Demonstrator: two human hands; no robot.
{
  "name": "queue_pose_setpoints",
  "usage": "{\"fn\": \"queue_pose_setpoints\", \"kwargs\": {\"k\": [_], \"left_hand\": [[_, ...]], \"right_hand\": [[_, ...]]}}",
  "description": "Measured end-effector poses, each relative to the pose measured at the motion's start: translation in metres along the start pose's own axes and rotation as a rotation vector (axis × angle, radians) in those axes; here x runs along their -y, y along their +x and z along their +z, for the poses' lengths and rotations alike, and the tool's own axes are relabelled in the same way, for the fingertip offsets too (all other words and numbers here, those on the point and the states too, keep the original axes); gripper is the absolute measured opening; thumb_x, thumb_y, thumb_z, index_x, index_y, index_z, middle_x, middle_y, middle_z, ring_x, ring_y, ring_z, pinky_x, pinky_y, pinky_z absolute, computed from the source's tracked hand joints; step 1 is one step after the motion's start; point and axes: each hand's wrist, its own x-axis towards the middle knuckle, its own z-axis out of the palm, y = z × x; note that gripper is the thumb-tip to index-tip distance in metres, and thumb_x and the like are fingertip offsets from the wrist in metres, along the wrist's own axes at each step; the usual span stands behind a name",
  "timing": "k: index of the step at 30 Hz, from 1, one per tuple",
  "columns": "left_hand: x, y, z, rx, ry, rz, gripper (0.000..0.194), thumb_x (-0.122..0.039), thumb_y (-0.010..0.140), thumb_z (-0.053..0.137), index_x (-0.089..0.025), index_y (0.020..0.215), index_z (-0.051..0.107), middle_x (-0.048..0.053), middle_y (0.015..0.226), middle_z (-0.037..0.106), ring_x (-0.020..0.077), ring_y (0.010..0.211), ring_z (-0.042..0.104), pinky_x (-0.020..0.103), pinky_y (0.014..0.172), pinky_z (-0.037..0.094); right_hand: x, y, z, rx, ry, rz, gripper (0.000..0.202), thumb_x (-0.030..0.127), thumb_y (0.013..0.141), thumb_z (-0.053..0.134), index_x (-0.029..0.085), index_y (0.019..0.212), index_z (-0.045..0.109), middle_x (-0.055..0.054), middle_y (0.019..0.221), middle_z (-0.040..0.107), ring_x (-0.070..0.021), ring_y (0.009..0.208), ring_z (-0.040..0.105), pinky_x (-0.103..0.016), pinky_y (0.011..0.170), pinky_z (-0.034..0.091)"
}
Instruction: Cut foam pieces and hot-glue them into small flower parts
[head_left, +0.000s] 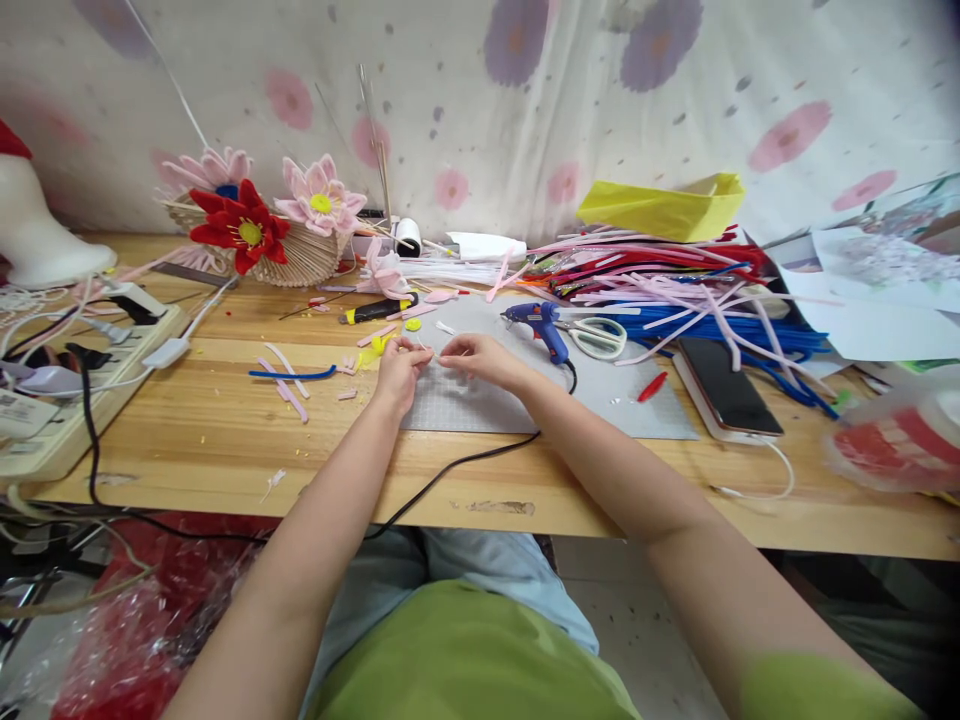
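Note:
Both hands meet over the left part of a grey cutting mat (480, 405). My left hand (402, 370) has its fingers pinched together on a small, thin white piece (424, 349). Close on its right, my right hand (477, 358) has thumb and fingertips closed at the other end of the same piece, which is too small to make out well. Yellow scraps (371, 352) and a yellow disc (412, 325) lie just beyond my left hand. A blue glue gun (547, 330) rests on the mat beyond my right hand, beside white-handled scissors (598, 338).
A power strip (112, 380) stands at the left, its black cable (450, 467) crossing the table front. Behind are felt flowers (247, 232), a yellow-black cutter (379, 310) and heaped pipe cleaners (645, 275). A phone (731, 385) and plastic tub (900, 440) sit at the right.

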Motion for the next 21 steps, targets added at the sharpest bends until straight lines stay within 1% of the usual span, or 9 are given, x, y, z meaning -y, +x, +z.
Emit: {"fn": "queue_pose_setpoints", "kwargs": {"k": [2, 4, 9, 13, 14, 16, 19, 21], "left_hand": [[-0.001, 0.000, 0.000, 0.008, 0.014, -0.002, 0.037, -0.005, 0.048, 0.061, -0.020, 0.071, 0.036, -0.008, 0.060, 0.048, 0.0069, 0.062, 0.054, 0.021, 0.067, 0.044], [-0.001, 0.001, -0.001, 0.020, 0.015, -0.007, 0.036, -0.005, 0.049, 0.061, -0.020, 0.071, 0.036, -0.009, 0.059, 0.047, 0.0064, 0.060, 0.053, 0.021, 0.065, 0.044], [-0.005, -0.001, -0.003, 0.089, 0.031, -0.074, 0.032, -0.007, 0.052, 0.062, -0.019, 0.072, 0.040, -0.007, 0.060, 0.049, 0.0065, 0.060, 0.054, 0.022, 0.066, 0.046], [-0.007, -0.003, -0.003, 0.114, 0.075, -0.094, 0.026, -0.020, 0.061, 0.064, -0.019, 0.077, 0.044, -0.003, 0.065, 0.057, 0.0099, 0.065, 0.057, 0.024, 0.064, 0.047], [-0.007, -0.003, -0.003, 0.105, 0.085, -0.087, 0.026, -0.023, 0.062, 0.065, -0.019, 0.078, 0.044, -0.002, 0.067, 0.058, 0.0105, 0.066, 0.058, 0.024, 0.063, 0.047], [-0.006, -0.001, -0.003, 0.053, 0.098, -0.049, 0.027, -0.022, 0.061, 0.066, -0.019, 0.079, 0.045, -0.002, 0.067, 0.057, 0.0106, 0.067, 0.058, 0.024, 0.062, 0.047], [-0.002, 0.002, -0.005, -0.050, 0.131, 0.066, 0.030, -0.019, 0.058, 0.068, -0.019, 0.081, 0.047, -0.005, 0.065, 0.055, 0.0094, 0.063, 0.057, 0.022, 0.059, 0.046], [-0.001, 0.004, -0.006, -0.088, 0.169, 0.143, 0.029, -0.020, 0.058, 0.068, -0.019, 0.081, 0.051, -0.004, 0.066, 0.055, 0.0090, 0.063, 0.057, 0.021, 0.057, 0.044]], "right_hand": [[0.001, 0.009, 0.011, 0.033, 0.060, -0.003, 0.024, 0.035, 0.066, 0.072, 0.015, 0.075, 0.064, -0.001, 0.068, 0.061, -0.0073, 0.056, 0.048, -0.020, 0.046, 0.038], [0.001, 0.014, 0.014, 0.034, 0.089, -0.002, 0.020, 0.031, 0.066, 0.072, 0.015, 0.072, 0.064, 0.001, 0.063, 0.060, -0.0064, 0.053, 0.046, -0.019, 0.046, 0.037], [-0.001, 0.013, 0.011, -0.008, 0.120, -0.020, 0.016, 0.026, 0.066, 0.070, 0.015, 0.065, 0.058, 0.004, 0.055, 0.054, -0.0051, 0.049, 0.043, -0.019, 0.045, 0.033], [-0.005, 0.010, 0.005, -0.015, 0.109, -0.031, 0.019, 0.030, 0.066, 0.069, 0.015, 0.064, 0.058, 0.005, 0.054, 0.053, -0.0051, 0.048, 0.042, -0.019, 0.045, 0.033], [-0.007, 0.010, 0.004, -0.016, 0.100, -0.029, 0.020, 0.032, 0.066, 0.069, 0.015, 0.065, 0.058, 0.005, 0.054, 0.052, -0.0051, 0.047, 0.041, -0.019, 0.045, 0.033], [-0.012, 0.009, 0.002, -0.009, 0.091, -0.024, 0.023, 0.036, 0.066, 0.068, 0.015, 0.067, 0.059, 0.004, 0.055, 0.053, -0.0050, 0.046, 0.040, -0.020, 0.044, 0.032], [-0.020, 0.008, 0.000, -0.006, 0.093, -0.017, 0.025, 0.040, 0.068, 0.065, 0.016, 0.070, 0.059, 0.003, 0.060, 0.055, -0.0050, 0.047, 0.041, -0.019, 0.043, 0.031], [-0.024, 0.008, 0.000, -0.010, 0.090, -0.027, 0.024, 0.039, 0.070, 0.062, 0.016, 0.071, 0.058, 0.002, 0.063, 0.056, -0.0054, 0.049, 0.042, -0.018, 0.044, 0.032]]}}
